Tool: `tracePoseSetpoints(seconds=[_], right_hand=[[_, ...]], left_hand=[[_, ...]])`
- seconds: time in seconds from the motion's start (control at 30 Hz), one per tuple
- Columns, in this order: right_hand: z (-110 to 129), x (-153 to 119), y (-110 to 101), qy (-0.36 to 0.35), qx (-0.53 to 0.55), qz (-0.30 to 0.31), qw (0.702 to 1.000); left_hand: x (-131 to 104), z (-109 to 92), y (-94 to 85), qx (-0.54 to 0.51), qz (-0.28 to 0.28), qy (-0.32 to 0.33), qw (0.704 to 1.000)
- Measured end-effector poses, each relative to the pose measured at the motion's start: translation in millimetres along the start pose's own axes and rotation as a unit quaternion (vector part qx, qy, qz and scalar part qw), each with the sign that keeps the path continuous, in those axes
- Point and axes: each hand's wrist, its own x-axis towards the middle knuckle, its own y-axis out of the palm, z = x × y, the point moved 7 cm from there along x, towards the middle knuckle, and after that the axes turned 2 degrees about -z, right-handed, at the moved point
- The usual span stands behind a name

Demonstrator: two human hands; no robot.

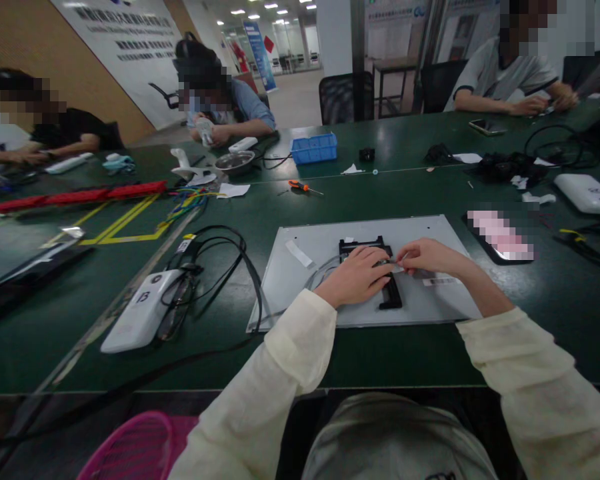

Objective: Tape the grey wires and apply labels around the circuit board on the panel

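Observation:
A flat pale grey panel (445,307) lies on the table in front of me, with a black plastic bracket (393,297) on its middle. My left hand (357,277) rests over the bracket, its fingers stretched out to the right and hiding much of it. Thumb and fingertips pinched, my right hand (427,257) holds a small pale strip (398,268) at the bracket's right side. A thin grey cable (325,270) runs under my left hand. On the panel's upper left lies a white paper strip (299,253).
Left of the panel are a white power bank (143,313) and looped black cables (243,250). A phone (500,237) lies to its right. Beyond it are an orange screwdriver (300,186) and a blue basket (314,149). Several people sit around the table.

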Motion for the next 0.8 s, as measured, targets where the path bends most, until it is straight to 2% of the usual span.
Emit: tracePoseSetpoints(seconds=[0.2, 0.3, 0.43, 0.6, 0.7, 0.8], right_hand=[[10, -4, -7, -0.042, -0.104, -0.045, 0.993], [18, -7, -5, -0.069, -0.137, -0.044, 0.987], [23, -9, 3, -0.083, -0.141, -0.023, 0.986], [26, -11, 0, -0.088, -0.126, -0.042, 0.987], [30, -12, -6, -0.099, -0.079, -0.069, 0.990], [34, -15, -13, -0.112, -0.054, -0.115, 0.986]], left_hand=[[-1, 2, 2.7, -0.001, -0.001, 0.003, 1.000], [0, 1, 2.1, -0.001, -0.001, 0.003, 1.000], [0, 1, 2.2, 0.004, -0.004, 0.008, 1.000], [0, -2, 2.1, 0.025, -0.003, 0.016, 1.000], [3, -3, -7.5, 0.039, -0.011, 0.009, 0.999], [3, 8, -29.9, 0.048, -0.044, -0.036, 0.997]])
